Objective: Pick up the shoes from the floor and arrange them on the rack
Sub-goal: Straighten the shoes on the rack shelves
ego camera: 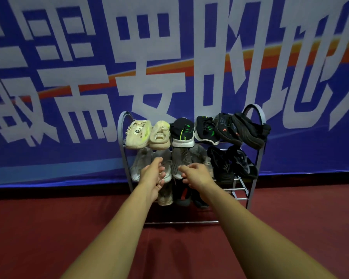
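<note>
- Hands: the left hand (152, 175) and the right hand (196, 176) reach forward side by side, a little apart, fingers loosely curled, with nothing visibly held in either.
- Both hang in front of the middle shelf of the rack (259, 158); whether the left fingers touch the shoe behind them cannot be told.
- Behind the left hand lies a light grey pair (138, 164), behind the right hand a darker grey pair (181, 158), and a black pair (230, 164) sits at the right end of that shelf.
- Top shelf, left to right: a beige pair (141, 133), a black-and-green pair (182, 130), and a black pair with orange marks (238, 127).
- Bottom shelf, partly hidden by the forearms: a beige shoe (165, 196) beside a black shoe with red (182, 195).
- The rack stands on a dark red floor (48, 228) against a blue banner (69, 77) with large white characters.
</note>
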`<state>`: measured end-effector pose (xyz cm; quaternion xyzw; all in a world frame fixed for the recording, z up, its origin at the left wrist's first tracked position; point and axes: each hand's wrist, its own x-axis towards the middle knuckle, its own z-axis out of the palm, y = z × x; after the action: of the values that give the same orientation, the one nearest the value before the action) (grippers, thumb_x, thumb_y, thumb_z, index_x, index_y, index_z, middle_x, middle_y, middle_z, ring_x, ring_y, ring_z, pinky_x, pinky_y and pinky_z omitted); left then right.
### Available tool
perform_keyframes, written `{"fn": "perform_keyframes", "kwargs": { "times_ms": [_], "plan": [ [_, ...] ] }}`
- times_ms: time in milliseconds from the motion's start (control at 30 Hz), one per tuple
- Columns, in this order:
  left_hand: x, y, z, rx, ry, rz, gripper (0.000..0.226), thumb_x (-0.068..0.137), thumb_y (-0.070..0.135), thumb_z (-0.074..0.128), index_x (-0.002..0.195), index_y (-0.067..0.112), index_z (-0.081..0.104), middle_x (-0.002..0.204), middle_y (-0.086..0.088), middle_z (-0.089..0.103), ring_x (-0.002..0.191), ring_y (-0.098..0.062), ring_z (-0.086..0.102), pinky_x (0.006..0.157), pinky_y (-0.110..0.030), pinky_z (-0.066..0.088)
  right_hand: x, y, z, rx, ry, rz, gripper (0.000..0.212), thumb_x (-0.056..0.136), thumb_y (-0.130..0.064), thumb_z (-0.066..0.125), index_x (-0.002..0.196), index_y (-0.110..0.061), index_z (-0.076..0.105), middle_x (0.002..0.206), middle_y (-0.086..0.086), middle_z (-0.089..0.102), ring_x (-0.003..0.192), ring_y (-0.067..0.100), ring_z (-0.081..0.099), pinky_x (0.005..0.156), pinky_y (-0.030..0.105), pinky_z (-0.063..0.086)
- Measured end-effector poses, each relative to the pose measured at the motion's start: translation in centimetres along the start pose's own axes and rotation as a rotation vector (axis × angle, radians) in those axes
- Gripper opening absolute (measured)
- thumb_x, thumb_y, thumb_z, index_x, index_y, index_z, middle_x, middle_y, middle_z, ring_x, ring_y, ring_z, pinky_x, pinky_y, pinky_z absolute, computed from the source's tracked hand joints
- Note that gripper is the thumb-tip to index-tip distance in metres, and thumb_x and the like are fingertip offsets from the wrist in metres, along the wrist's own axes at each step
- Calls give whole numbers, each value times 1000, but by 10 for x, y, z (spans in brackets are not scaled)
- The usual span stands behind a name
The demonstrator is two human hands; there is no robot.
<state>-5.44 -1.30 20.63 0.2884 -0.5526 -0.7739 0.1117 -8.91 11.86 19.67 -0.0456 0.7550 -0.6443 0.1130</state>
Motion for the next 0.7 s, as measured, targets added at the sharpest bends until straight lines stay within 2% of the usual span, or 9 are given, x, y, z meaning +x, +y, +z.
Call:
{"fn": "perform_keyframes", "kwargs": {
  "times_ms": [100, 167, 267, 367, 433, 500, 600, 700],
  "plan": [
    [31, 5, -3, -30, -10, -60, 31, 87, 43, 66, 101, 16, 60, 84, 3, 62, 68, -9, 56, 57, -23, 38, 23, -2, 22, -23, 12, -17, 29, 70, -45, 69, 75, -18, 63, 65, -1, 67, 67, 20, 62, 69, 36, 45],
    [53, 15, -2, -29, -66, -75, 40, 86, 48, 67, 106, 15, 58, 98, -1, 64, 82, -13, 60, 65, -26, 43, 46, -2, 34, 9, 7, -46, 40, 56, -53, 66, 73, -17, 62, 59, -4, 63, 65, 19, 56, 68, 38, 42],
    [77, 28, 4, -35, -169, -140, 47, 83, 56, 66, 107, 16, 58, 111, -5, 64, 97, -16, 60, 73, -29, 46, 69, -3, 45, 31, 35, -65, 49, 52, -57, 64, 75, -14, 66, 65, -2, 66, 69, 21, 57, 70, 41, 43],
    [90, 35, 19, -93, -212, -189, 45, 84, 54, 66, 103, 14, 59, 107, -8, 64, 88, -19, 61, 70, -30, 46, 69, -11, 49, 31, 60, -65, 29, 69, -44, 66, 71, -15, 67, 70, 4, 71, 71, 21, 64, 68, 38, 46],
    [97, 37, 29, -145, -173, -177, 46, 83, 50, 68, 112, 16, 59, 100, -7, 65, 82, -19, 62, 66, -29, 45, 72, -14, 50, 50, 65, -72, 18, 84, -31, 66, 74, -15, 68, 76, 7, 74, 70, 18, 67, 63, 31, 44],
    [101, 40, 36, -198, -134, -139, 43, 84, 39, 65, 119, 16, 58, 98, -7, 65, 79, -18, 63, 63, -29, 45, 76, -17, 51, 65, 72, -84, 16, 87, -29, 66, 81, -14, 69, 76, 3, 74, 70, 16, 67, 62, 29, 43],
    [97, 45, 40, -291, -119, -115, 30, 85, 31, 60, 107, 12, 60, 89, -8, 65, 76, -17, 61, 74, -30, 47, 76, -24, 51, 60, 62, -110, 18, 86, -33, 66, 82, -16, 70, 75, -2, 73, 72, 15, 65, 65, 29, 44],
    [78, 57, 39, -317, -89, -49, 24, 82, 32, 60, 98, 13, 61, 81, -5, 63, 67, -14, 57, 68, -27, 43, 65, -35, 46, 78, 34, -145, 16, 90, -29, 65, 83, -16, 71, 74, -2, 69, 67, 11, 61, 61, 24, 42]
  ]
}}
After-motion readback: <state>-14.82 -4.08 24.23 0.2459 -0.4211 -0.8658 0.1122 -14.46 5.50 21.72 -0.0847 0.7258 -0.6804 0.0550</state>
